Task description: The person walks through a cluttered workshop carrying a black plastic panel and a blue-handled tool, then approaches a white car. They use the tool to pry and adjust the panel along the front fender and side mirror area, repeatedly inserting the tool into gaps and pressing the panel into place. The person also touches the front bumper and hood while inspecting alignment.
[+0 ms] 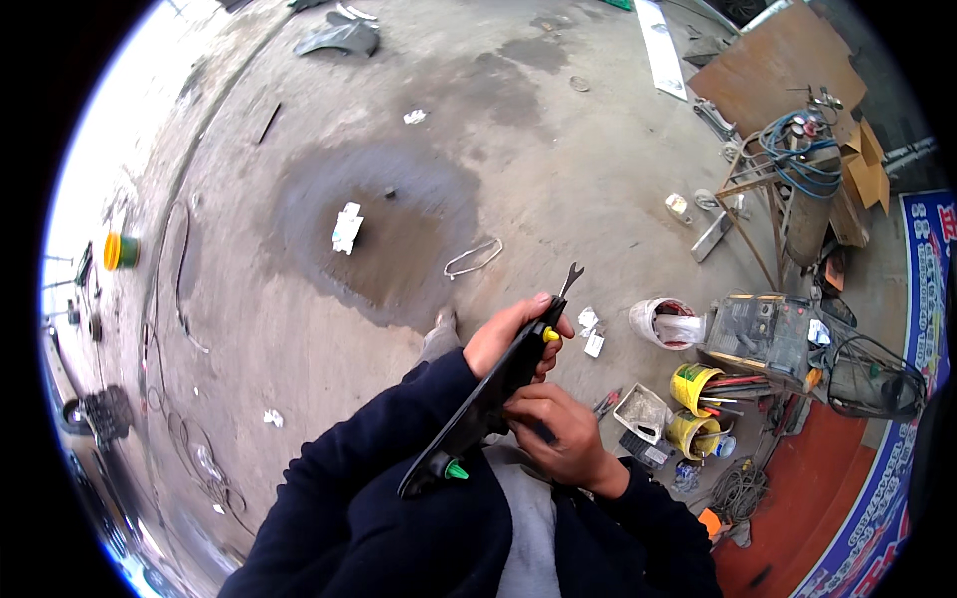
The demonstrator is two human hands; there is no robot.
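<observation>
In front of my body I hold a long black plastic trim panel [464, 419], slanting from upper right to lower left. My left hand [501, 331] is closed round its upper end. A yellow clip [550, 335] sticks out near that end, a green clip [456, 470] near the lower one. Beyond my left fingers juts the forked metal tip of a clip pry tool [571, 278]; its handle is hidden behind the panel and hand. My right hand [563, 431] is closed against the panel's middle, fingers curled in a pinch. What lies between those fingertips is hidden.
On the right stand a white bucket [646, 321], yellow tool buckets [690, 384], a machine [758, 334] and a gas cylinder [812, 214] with blue hose. A damp patch with a white package [347, 228] lies ahead. Cables [179, 429] run along the left floor.
</observation>
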